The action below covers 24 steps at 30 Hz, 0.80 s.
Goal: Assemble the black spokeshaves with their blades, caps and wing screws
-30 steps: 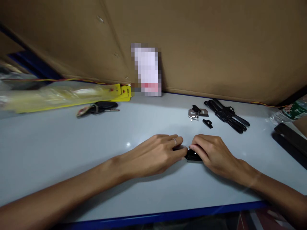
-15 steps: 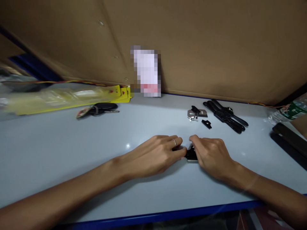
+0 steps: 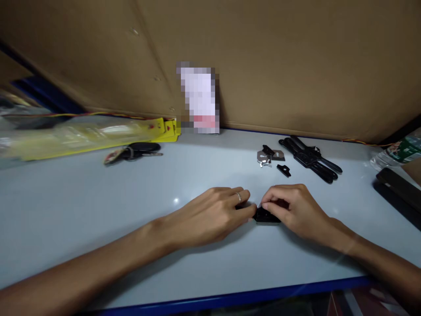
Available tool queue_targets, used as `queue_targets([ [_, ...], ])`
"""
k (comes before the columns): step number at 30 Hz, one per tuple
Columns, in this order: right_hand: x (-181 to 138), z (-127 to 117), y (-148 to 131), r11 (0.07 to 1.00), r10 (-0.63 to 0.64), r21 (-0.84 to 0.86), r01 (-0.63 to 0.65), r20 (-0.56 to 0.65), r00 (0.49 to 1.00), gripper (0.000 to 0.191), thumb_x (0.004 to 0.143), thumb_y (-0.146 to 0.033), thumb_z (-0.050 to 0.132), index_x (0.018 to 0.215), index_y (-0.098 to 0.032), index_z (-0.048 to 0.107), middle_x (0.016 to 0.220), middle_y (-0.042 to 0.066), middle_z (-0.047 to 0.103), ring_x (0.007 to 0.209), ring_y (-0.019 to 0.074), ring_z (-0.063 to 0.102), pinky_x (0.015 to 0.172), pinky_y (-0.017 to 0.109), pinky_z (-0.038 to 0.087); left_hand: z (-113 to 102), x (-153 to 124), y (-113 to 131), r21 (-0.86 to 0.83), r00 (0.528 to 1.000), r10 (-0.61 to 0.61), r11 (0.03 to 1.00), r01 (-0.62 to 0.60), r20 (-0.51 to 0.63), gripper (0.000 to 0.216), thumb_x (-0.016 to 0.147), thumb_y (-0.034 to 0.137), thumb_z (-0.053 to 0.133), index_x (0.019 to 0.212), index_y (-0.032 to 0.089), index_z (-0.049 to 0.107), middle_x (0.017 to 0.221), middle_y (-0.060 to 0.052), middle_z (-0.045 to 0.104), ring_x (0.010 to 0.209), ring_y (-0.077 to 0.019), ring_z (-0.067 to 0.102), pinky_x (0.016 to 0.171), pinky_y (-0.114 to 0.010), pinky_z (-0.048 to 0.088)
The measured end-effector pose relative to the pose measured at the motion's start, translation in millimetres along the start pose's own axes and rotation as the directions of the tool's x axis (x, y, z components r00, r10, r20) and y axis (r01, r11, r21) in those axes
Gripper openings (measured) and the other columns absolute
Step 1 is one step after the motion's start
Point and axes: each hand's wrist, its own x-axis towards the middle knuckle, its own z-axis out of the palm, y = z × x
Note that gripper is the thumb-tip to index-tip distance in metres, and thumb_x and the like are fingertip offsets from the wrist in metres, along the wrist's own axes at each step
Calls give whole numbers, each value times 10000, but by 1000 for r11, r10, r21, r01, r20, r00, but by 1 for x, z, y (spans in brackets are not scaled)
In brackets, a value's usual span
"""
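My left hand (image 3: 219,213), with a ring on one finger, is closed on the left end of a black spokeshave (image 3: 267,216) lying on the table. Part of the tool's body and a pale lower edge show between the hands; its handles are mostly hidden. My right hand (image 3: 292,210) is over the tool's right side, thumb and forefinger pinched together. Whatever lies in that pinch is too small to make out. Beyond the hands lie flat metal blades (image 3: 279,155) and a small black cap piece (image 3: 284,170).
More black spokeshaves (image 3: 311,158) lie stacked at the back right. A dark case (image 3: 399,191) and a plastic bottle (image 3: 403,151) are at the right edge. Keys (image 3: 133,152) and yellow-backed clear packaging (image 3: 95,136) are at left. A cardboard wall (image 3: 279,66) stands behind the table.
My right thumb and forefinger have come together over the spokeshave, showing more of its body. My left hand stays nearly in place.
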Motion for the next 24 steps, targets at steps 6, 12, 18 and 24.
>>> queue_targets([
  [6, -2, 7, 3, 983, -11, -181, 6, -25, 1000, 202, 950, -177, 596, 749, -173, 611, 673, -19, 617, 602, 114, 506, 589, 264, 366, 0, 1, 1, 9, 1000, -9, 1000, 9, -2, 143, 988, 123, 484, 945, 175, 610, 816, -12, 563, 633, -149, 500, 544, -306, 407],
  [12, -7, 19, 7, 777, -260, -613, 145, -102, 960, 305, 969, -130, 441, 713, -160, 605, 620, 19, 587, 556, 143, 464, 537, 326, 248, 0, 1, 1, 11, 1000, -1, 1000, 1, 6, 162, 957, 76, 476, 921, 167, 605, 816, -21, 570, 646, -154, 516, 554, -307, 414],
  [18, -2, 3, 7, 887, -243, -427, 178, -103, 964, 183, 992, -231, 566, 859, -156, 667, 809, 46, 670, 741, 163, 574, 673, 300, 407, -2, 1, 1, 13, 999, -14, 1000, 13, 30, 195, 960, 67, 454, 968, 170, 619, 832, -26, 578, 658, -160, 526, 568, -313, 426],
  [24, -2, 4, 1, 971, -132, -209, 118, -54, 990, 125, 933, -120, 601, 860, -183, 681, 766, 12, 681, 712, 148, 575, 669, 281, 415, -2, 2, 2, -2, 999, -23, 1000, 23, 25, 206, 968, 60, 436, 911, 181, 593, 820, -22, 569, 646, -152, 513, 563, -303, 417],
])
